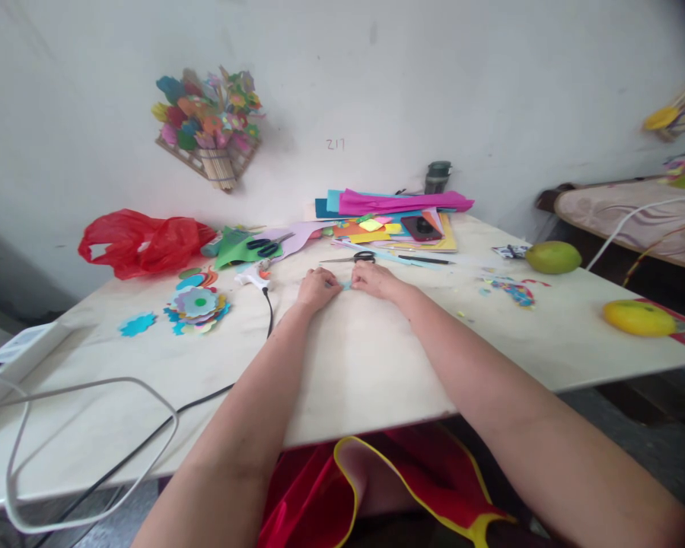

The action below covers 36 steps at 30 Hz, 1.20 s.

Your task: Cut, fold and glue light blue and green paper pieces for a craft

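Note:
At the middle of the table, my left hand [318, 289] and my right hand [375, 280] sit close together with curled fingers. Between the fingertips shows a small light-blue piece of paper [346, 286], pinched from both sides; most of it is hidden by the fingers. Just beyond my right hand lies a pair of dark-handled scissors [364, 257], its blades pointing left. A white glue gun [254, 277] with a black cord rests to the left of my left hand. Farther left are a stack of scalloped paper flowers [199, 302] and a single blue paper flower [138, 325].
Coloured sheets [399, 201], a phone [421, 228] and a black pen [425, 259] lie at the back. A red plastic bag [142, 242] and second scissors [267, 244] stand back left. Paper scraps [514, 291] and two mangoes [553, 257] are right. Cables [176, 415] cross the front left.

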Available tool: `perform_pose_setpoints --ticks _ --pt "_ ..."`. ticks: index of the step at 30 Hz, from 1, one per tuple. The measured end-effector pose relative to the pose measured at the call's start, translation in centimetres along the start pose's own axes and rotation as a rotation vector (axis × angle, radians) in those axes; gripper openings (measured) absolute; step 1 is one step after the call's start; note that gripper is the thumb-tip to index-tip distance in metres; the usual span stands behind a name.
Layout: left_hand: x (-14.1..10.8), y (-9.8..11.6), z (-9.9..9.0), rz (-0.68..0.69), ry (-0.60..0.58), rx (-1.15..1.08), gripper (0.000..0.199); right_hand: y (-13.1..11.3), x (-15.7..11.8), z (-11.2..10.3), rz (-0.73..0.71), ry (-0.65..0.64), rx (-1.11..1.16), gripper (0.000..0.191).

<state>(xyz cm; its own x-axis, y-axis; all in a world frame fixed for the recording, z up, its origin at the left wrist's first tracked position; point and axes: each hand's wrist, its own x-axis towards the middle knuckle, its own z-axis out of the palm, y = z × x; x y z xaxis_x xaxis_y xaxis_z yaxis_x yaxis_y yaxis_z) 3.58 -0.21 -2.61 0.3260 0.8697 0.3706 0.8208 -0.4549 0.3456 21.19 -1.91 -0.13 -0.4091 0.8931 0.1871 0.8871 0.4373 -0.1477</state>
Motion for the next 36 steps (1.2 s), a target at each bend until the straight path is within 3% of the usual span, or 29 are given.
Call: perform_pose_setpoints --ticks 21,36 --pt "-0.24 0.68 0.12 -0.051 0.002 0.092 0.019 -0.43 0.52 0.16 0.08 -0.016 -0.037 0.019" --pt "-0.12 0.12 0.55 -0.021 0.021 0.099 0.019 -0.09 0.5 0.51 0.039 -0.029 -0.104 0.027"
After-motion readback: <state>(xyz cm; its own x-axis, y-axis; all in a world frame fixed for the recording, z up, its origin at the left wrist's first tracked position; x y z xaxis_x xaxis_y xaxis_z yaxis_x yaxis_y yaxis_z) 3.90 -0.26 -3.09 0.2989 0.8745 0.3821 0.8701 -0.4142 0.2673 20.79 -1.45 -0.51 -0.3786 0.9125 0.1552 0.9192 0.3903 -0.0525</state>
